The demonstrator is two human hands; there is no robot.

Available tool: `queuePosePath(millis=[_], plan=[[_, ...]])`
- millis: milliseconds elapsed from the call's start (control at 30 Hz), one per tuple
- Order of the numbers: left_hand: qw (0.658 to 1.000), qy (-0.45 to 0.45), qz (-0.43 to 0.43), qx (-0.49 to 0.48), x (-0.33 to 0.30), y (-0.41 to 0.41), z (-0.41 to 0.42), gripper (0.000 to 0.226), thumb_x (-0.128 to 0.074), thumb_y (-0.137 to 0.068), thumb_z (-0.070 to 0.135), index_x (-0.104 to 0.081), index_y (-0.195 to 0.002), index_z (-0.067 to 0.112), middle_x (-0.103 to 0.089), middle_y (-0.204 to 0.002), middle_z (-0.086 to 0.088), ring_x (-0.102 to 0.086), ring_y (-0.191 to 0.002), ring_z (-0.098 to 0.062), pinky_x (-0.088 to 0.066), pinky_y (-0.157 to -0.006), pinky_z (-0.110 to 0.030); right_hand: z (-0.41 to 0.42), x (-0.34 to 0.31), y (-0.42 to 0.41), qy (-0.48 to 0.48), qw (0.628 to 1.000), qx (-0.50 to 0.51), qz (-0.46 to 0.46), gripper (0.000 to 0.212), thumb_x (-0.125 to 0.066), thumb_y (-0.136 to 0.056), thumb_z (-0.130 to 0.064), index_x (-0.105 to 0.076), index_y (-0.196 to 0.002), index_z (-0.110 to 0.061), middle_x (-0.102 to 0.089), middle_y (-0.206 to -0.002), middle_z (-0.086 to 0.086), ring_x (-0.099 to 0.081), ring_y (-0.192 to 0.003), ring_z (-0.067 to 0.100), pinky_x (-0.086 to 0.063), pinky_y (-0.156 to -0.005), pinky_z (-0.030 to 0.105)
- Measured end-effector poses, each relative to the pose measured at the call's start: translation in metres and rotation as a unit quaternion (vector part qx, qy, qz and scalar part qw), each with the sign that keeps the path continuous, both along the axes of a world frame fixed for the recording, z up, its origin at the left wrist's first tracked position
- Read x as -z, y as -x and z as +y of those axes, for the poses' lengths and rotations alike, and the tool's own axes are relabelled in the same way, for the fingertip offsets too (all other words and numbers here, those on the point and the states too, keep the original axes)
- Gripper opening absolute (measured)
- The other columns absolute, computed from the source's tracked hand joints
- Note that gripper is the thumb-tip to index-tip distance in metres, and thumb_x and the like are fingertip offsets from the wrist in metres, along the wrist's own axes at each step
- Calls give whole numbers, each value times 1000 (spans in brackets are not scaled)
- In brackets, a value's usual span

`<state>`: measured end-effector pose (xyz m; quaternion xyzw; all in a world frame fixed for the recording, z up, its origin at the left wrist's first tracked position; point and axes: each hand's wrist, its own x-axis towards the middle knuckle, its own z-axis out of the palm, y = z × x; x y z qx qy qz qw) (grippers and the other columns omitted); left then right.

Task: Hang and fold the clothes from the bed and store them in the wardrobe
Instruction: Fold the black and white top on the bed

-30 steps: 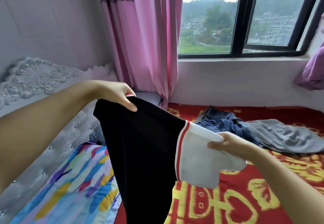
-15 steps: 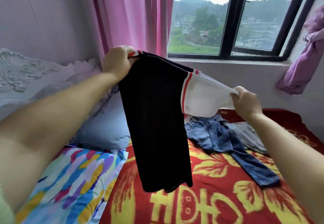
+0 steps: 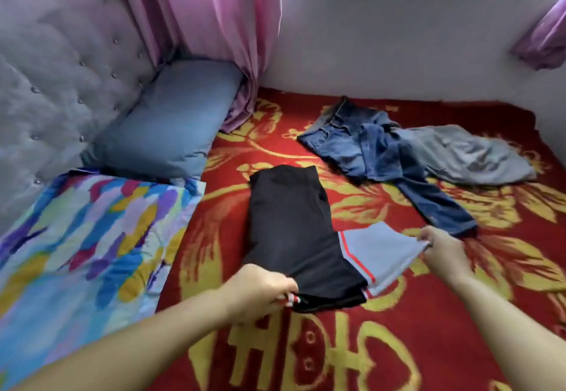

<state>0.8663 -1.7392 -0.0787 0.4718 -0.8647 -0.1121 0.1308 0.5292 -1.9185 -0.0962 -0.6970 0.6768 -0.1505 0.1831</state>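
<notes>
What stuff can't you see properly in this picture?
- Wardrobe: nowhere in the head view.
- Black shirt: folded over, so its front is hidden; the left hand covers its collar edge.
- Grey garment: crumpled, partly under the jeans, type unclear.
- Window: cut off by the top edge.

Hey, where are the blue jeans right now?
In the head view, the blue jeans lie crumpled on the red bedspread, right of centre, overlapping the grey garment and beyond the black shirt.
</notes>
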Motion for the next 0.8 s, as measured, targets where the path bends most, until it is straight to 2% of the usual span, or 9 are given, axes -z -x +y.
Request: queuePosePath(millis=[133, 267, 333, 433, 500, 600, 700, 733, 800], plan=[[979, -187, -74, -20, 121, 43, 49, 20, -47, -96, 33, -57, -103, 17, -69, -92, -3, -66, -89, -24, -42, -65, -34, 41, 96, 26, -78, 996, -14, 47, 24, -50, -76, 15, -64, -84, -3, -60, -96, 18, -58, -94, 37, -35, -70, 34], [947, -302, -110, 5, 183, 77, 83, 26, -37, -101, 28, -49, -116, 9, -58, -114, -16, -52, -108, -36, -37, -78, -43, 68, 146, 41, -101, 994, 7, 47, 24, -47, -76, 14, -62, -84, -3, -59, -102, 18, -54, -104, 37, -42, -78, 41], [938, -334, -91, -13, 199, 91, 97, 26, -39, -100, 26, -50, -116, 8, -51, -121, -15, -49, -109, -34, -35, -75, -43, 75, 159, 42, -114, 992, 42, 36, 25, -44, -77, 15, -63, -86, 1, -59, -104, 24, -51, -111, 41, -41, -81, 42], [934, -350, -56, -46, 213, 107, 111, 25, -40, -100, 26, -51, -116, 11, -40, -132, -9, -45, -111, -28, -31, -68, -36, 72, 158, 17, -95, 993, 67, -29, 25, -44, -79, 15, -64, -90, 4, -50, -130, 31, -36, -136, 36, -35, -98, 38], [927, -369, -43, -47, 217, 114, 110, 24, -40, -99, 23, -50, -118, 10, -37, -136, -6, -43, -115, -26, -38, -70, -39, 67, 147, -21, -49, 995, 13, -84, 20, -50, -80, 16, -64, -91, 7, -38, -145, 30, -30, -142, 34, -29, -105, 31], [909, -413, -40, -30, 220, 118, 100, 28, -44, -97, 17, -49, -123, 7, -43, -134, -12, -47, -115, -33, -44, -87, -48, 75, 143, -85, -18, 975, -177, -132, 26, -56, -81, 18, -67, -101, 5, -23, -154, 24, -32, -140, 27, -31, -104, 24], [897, -440, -17, -37, 221, 120, 94, 23, -45, -97, 16, -53, -114, 4, -53, -120, -17, -53, -108, -39, -41, -85, -45, 105, 159, -124, -103, 939, -315, -92, 48, -57, -92, -1, -49, -138, -15, -8, -162, 4, -55, -110, 15, -47, -81, 21], [893, -447, -2, -45, 220, 119, 93, 20, -45, -97, 16, -54, -110, 4, -56, -116, -17, -54, -106, -39, -41, -82, -44, 114, 168, -128, -130, 935, -320, -78, 55, -54, -93, -1, -41, -144, -18, -13, -162, 2, -57, -108, 18, -46, -78, 19], [884, -463, 26, -62, 220, 115, 92, 17, -46, -97, 19, -53, -105, 6, -61, -112, -18, -56, -103, -39, -42, -80, -42, 125, 181, -121, -195, 935, -286, -72, 64, -46, -91, 4, -32, -148, -19, -34, -152, 3, -51, -120, 24, -36, -78, 7]])
